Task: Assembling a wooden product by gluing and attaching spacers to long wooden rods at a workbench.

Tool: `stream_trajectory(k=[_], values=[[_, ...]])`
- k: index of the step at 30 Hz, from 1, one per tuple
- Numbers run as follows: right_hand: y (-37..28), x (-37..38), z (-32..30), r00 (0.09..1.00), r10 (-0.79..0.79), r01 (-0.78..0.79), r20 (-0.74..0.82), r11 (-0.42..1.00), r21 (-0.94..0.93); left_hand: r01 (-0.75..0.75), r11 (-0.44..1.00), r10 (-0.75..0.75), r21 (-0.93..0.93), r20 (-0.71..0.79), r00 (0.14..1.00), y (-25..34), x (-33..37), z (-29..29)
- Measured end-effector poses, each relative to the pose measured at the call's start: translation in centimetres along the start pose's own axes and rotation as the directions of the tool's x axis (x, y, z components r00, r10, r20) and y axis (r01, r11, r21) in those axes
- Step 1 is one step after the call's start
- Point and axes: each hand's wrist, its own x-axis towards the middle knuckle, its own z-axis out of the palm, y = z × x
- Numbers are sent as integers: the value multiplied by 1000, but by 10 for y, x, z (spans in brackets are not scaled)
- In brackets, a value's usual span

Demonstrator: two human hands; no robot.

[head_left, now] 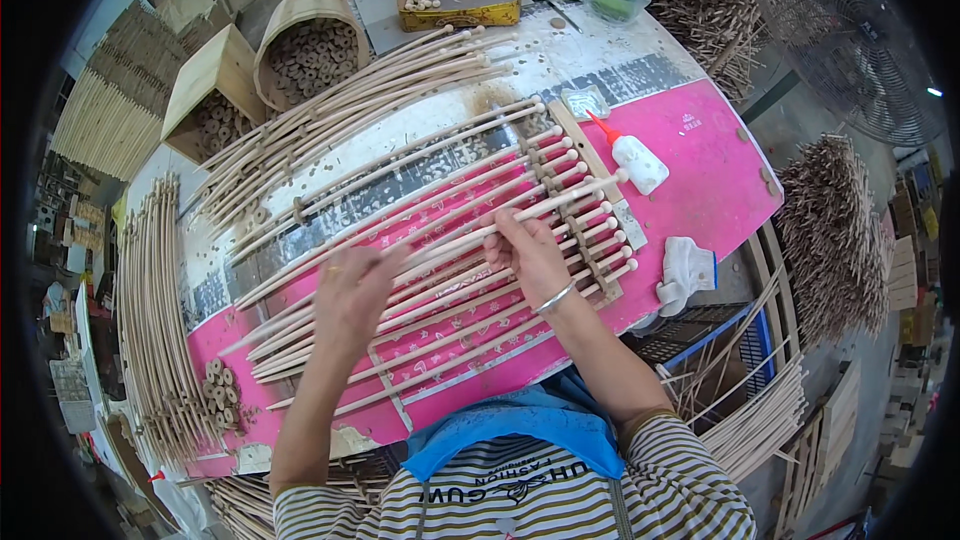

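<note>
My right hand (525, 252) is closed in a pinch around a thin wooden stick (572, 198) with a round knob at its right end. That stick lies slanted above several similar knobbed sticks (450, 287), laid side by side across the pink tabletop. Their knobbed ends rest at a notched wooden rack (626, 218), with small brown pieces along the sticks there. Farther left, my left hand (352, 290) hovers over the same sticks near the held one. Motion smears its fingers, so its grip is unclear. A white glue bottle (640, 166) with a red nozzle lies beyond the rack.
More sticks (340, 120) lie at the back and others (155, 320) at the left, near wooden rings (220, 392). Ring-filled wooden bins (345, 5) and a yellow tray (480, 15) stand behind. A white glove (685, 275) sits near the right edge; a fan (865, 30) stands beyond.
</note>
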Motion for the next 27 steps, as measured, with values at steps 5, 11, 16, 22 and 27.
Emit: stream_trajectory(k=[5,11,16,22,27], values=[[-30,-6,-24,993,-105,103,-50,994,-41,243,969,-240,-38,69,968,-29,-52,-50],[-32,-7,-22,996,-86,85,-18,995,-54,370,879,-315,-301,215,924,-31,-73,-50],[-21,-14,-10,997,-77,76,-12,995,-72,388,832,-346,-397,175,922,-13,-57,-27],[24,-30,31,989,43,-32,144,996,-78,240,880,-234,-409,66,970,42,-6,11],[18,-27,19,983,16,15,183,986,-166,277,836,-264,-474,95,960,53,11,18]])
